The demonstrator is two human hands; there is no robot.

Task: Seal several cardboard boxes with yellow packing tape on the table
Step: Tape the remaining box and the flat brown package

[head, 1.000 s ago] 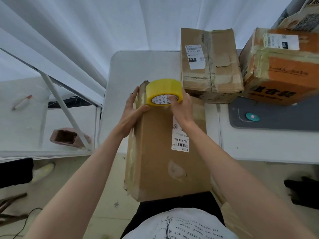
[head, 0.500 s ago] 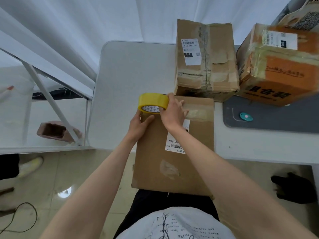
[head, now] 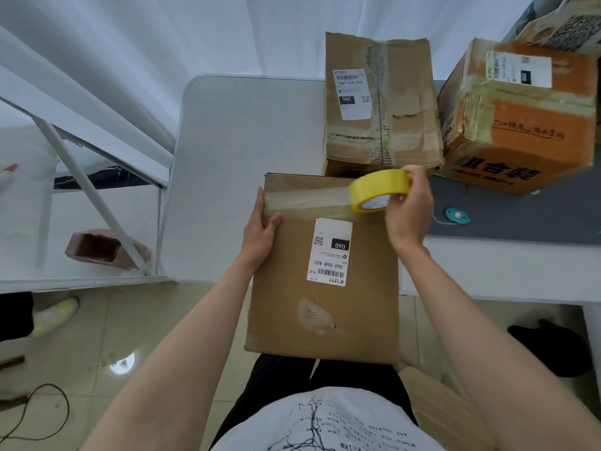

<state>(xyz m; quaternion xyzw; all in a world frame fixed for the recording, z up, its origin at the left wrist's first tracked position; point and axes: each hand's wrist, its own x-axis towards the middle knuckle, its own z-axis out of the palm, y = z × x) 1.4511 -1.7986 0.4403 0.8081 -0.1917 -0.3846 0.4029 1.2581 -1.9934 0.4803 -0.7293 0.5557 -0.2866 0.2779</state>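
Note:
A brown cardboard box (head: 286,304) with a white shipping label lies in front of me, its near end hanging past the table edge over my lap. My left hand (head: 260,232) grips its left edge, thumb pressing down the start of a tape strip (head: 309,201) that runs across the box's far end. My right hand (head: 408,209) grips the yellow tape roll (head: 379,188) at the box's right far corner, the strip stretched taut from it.
Two more boxes stand at the back of the white table (head: 234,157): a worn brown one (head: 380,102) and an orange-printed one (head: 520,118). A small teal cutter (head: 457,216) lies on a grey mat (head: 520,219). To the left are a metal frame and floor.
The right hand has pulled the roll from the box's left far corner to the right, laying a strip across the top. The left hand stayed at the left edge, holding the tape end.

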